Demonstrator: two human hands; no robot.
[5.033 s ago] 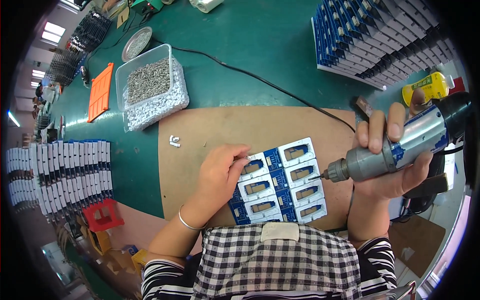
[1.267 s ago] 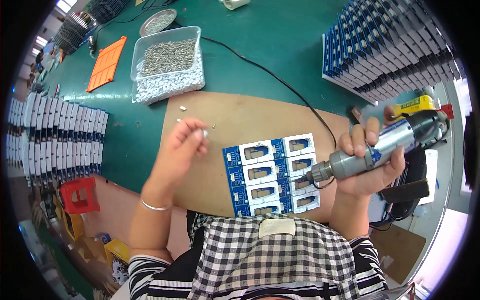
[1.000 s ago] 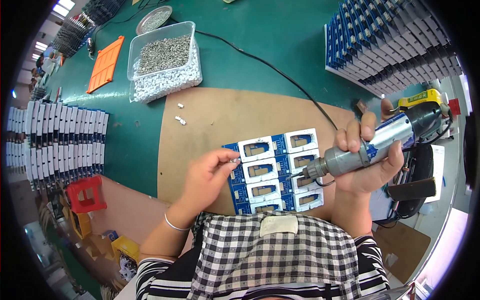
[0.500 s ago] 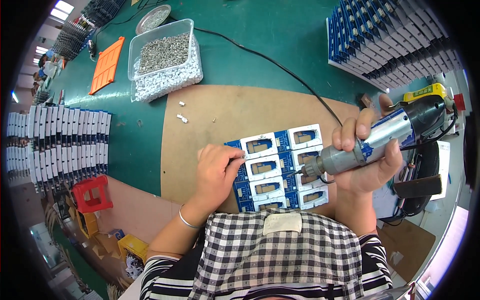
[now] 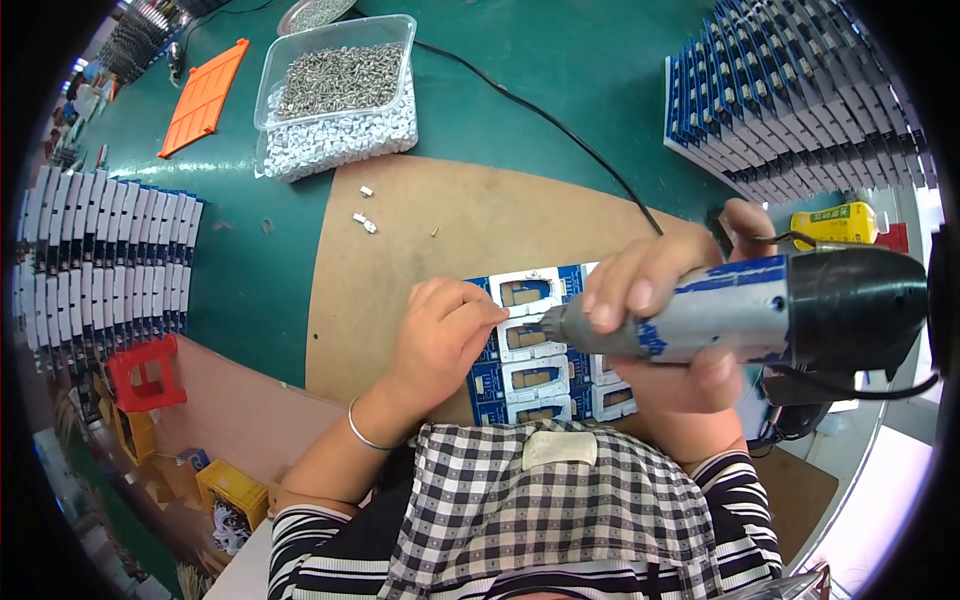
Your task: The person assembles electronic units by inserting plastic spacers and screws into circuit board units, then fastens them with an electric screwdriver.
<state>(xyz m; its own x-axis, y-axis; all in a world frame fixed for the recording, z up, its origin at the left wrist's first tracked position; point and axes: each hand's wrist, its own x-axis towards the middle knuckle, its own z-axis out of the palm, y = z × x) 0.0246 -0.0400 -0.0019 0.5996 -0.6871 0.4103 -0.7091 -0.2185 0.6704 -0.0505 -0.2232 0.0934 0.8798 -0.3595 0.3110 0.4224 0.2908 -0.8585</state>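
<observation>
Just beside the fingertips of our left grip (image 5: 435, 335), the nose of the power driver (image 5: 735, 310) now hangs over the left column of white frames (image 5: 535, 363) on the blue panel (image 5: 488, 385). Half a second ago it points at the right column, so our right grip (image 5: 665, 275) has swung leftward, carrying the tool across. We keep our left grip at almost the same spot, near the join of the two upper frames.

That brings both grips to one place on the panel, which we take to mean the tool is being lined up with the spot our fingertips mark. Our right grip is wrapped firmly round the driver's body. Our left grip is narrow, thumb and forefinger pinched; whether a small part sits between them we cannot tell. Nor can we tell if the bit touches the panel.

The panel lies beneath and to the right of our left grip, on a brown board (image 5: 380, 290) over the green tabletop (image 5: 540, 50). Beyond that grip rest loose white pieces (image 5: 366, 224) and a tiny screw (image 5: 435, 232); both seem unmoved.
</observation>
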